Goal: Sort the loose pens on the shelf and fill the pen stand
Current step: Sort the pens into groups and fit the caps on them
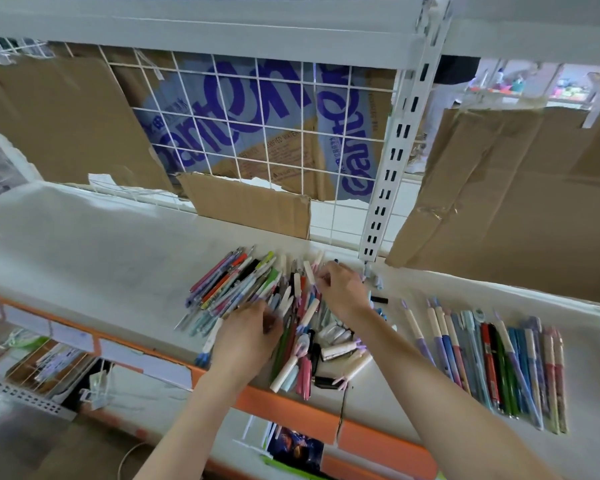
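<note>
From my head camera, I look down on the pale grey shelf board point(101, 258) with its orange front edge, where both my hands work a jumbled heap of loose plastic pens in many colours point(257, 296). My left hand point(248, 336) lies on the near edge of the heap, fingers bent down among the barrels; whether it actually pinches one I cannot tell. My right hand point(340, 289) reaches over the far side, its fingertips closed round what looks like a slim white pen, probably to pull it free of its neighbours. The hands sit apart, one at each side of the heap, so I can steady it while picking from it.

Well to the right lies a tidy row of pens set parallel point(492, 362), which I take to be those already sorted. Torn brown cardboard sheets point(499, 188) lean against the white wire grid point(257, 133) behind, likely as a backstop. No pen stand shows anywhere, so the filling has not begun.
</note>
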Motion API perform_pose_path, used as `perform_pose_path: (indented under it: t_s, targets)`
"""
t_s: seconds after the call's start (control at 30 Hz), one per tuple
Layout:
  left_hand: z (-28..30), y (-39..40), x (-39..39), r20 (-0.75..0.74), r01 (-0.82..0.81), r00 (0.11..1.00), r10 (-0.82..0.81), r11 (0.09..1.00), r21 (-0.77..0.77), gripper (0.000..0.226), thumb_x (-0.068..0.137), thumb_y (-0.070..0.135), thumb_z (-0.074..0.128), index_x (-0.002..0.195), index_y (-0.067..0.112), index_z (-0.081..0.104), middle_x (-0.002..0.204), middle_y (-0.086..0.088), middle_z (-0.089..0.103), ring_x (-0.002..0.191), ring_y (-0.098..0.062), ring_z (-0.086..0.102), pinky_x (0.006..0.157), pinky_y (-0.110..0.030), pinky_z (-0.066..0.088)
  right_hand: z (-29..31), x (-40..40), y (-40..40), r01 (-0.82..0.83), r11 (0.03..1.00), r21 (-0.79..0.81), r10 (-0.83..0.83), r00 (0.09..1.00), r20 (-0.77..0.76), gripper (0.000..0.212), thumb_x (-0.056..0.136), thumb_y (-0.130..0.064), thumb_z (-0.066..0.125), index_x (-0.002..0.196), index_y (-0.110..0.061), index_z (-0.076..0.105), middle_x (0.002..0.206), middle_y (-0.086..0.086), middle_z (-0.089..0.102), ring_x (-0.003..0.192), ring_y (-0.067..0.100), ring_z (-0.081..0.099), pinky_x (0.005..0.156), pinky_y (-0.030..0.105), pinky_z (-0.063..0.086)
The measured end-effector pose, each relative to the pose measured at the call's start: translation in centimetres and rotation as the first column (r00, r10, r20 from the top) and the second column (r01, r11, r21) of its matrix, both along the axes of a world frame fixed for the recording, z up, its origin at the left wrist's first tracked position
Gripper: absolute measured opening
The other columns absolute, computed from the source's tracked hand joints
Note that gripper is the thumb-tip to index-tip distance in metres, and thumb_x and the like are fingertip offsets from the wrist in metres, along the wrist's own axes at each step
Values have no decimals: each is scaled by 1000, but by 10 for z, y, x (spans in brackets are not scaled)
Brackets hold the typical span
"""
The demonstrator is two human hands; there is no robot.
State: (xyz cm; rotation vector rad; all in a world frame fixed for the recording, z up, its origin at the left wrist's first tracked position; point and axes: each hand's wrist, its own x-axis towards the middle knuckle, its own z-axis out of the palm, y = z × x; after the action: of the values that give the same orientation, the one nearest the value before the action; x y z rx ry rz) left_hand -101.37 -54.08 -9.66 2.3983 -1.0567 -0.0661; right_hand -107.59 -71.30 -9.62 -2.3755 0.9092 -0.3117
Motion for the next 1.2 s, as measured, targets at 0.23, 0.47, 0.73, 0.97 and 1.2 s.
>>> perform_pose_path:
  t_s: [0.23,0.47,0.73,0.97,1.2]
  targets:
    - [-9,0,-3,54,1,999,0,1000,-15,14,86,26,62,87,12,61,93,-1,58,75,-13,50,61,-23,40,11,4,-4,-30,999,33,33,994,-105,31,94,-9,37,79,-1,63,88,10,56,79,20,52,60,26,38]
    - [-9,1,-6,50,13,999,-13,1000,1,16,81,24,65,90,11,62,97,-2,55,83,-20,57,66,-24,39,21,-13,-16,21,996,91,-18,999,-29,25,95,-11,43,90,-3,66,82,5,63,67,13,52,47,11,35]
    - [-11,7,-8,29,64,998,-64,998,14,14,79,19,67,72,9,61,90,-4,51,82,-22,53,69,-27,42,7,15,5,-10,997,-71,-4,980,-200,25,93,-25,48,107,-5,53,107,8,54,97,24,54,70,31,42]
    - [1,7,-5,-250,-66,968,25,985,-158,10,94,23,51,89,14,54,65,4,58,56,-8,53,48,-17,33,22,-14,-5,-14,824,566,-187,937,296,6,84,-11,66,88,-13,62,74,0,59,65,11,52,60,21,42]
    - [5,4,-4,-403,-89,915,-20,964,-249,10,94,29,52,94,21,58,76,2,65,66,-16,61,56,-23,43,26,-46,-17,-188,538,822,-386,812,438,18,84,4,62,72,-5,52,80,13,64,69,16,59,61,25,46]
